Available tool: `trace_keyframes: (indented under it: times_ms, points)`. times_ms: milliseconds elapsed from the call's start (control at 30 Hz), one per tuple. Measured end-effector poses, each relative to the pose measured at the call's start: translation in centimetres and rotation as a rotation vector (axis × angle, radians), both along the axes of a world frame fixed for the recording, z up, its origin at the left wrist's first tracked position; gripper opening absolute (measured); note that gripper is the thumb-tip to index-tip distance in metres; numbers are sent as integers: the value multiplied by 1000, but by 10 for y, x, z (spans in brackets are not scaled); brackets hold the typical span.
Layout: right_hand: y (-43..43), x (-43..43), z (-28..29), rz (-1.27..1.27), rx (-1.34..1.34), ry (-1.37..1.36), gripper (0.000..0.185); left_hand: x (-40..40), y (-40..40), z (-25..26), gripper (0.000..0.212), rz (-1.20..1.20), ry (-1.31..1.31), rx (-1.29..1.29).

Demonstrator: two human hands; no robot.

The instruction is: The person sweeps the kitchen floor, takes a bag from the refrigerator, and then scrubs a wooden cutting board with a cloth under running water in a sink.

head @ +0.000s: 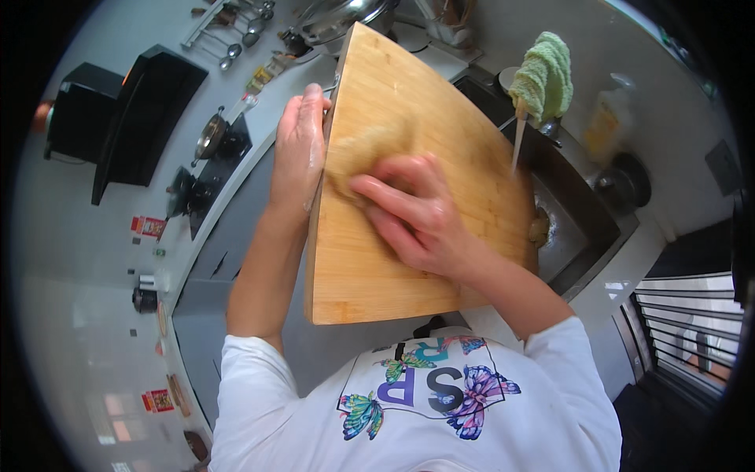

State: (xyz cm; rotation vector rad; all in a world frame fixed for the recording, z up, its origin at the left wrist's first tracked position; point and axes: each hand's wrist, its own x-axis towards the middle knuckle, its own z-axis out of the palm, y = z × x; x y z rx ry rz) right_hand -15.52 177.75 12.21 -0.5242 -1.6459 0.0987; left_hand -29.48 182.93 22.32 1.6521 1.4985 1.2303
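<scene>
A large, thick wooden cutting board is tilted up in front of me, its lower right part over the sink. My left hand holds the board's left edge, thumb along the side and fingers partly hidden behind it. Across the board's face, my right hand presses a tan scrubbing pad, blurred by motion; its exact material is unclear. Both hands look wet. Water runs from a faucet largely covered by a green cloth and falls by the board's right edge.
The dark-rimmed sink lies right, with a tan lump inside. A soap bottle and a dark pot stand behind it. A lidded steel pot is beyond the board. Left are a gas stove with a steel pan and a range hood.
</scene>
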Motion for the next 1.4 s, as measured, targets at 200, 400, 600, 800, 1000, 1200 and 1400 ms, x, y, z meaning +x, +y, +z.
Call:
trace_keyframes:
  times_ms: [200,400,600,800,1000,1200,1400]
  points:
    - [113,-7,10,-292,-18,153,22,14,-7,-1,34,50,-94,72]
    - [199,70,-141,-622,-429,222,27,14,-8,-1,22,12,52,17]
    - [212,166,-356,-743,-832,188,26,38,-9,-2,22,129,112,23]
    - [219,195,-400,-1070,-1008,-197,29,39,-9,0,23,121,129,27]
    - [152,146,-281,-914,-1024,-506,26,17,-1,-4,24,68,231,41]
    - [158,69,-173,-806,-771,126,23,23,3,1,29,-42,-58,61]
    - [87,-9,-10,-598,-297,175,23,12,14,-6,39,-22,251,172]
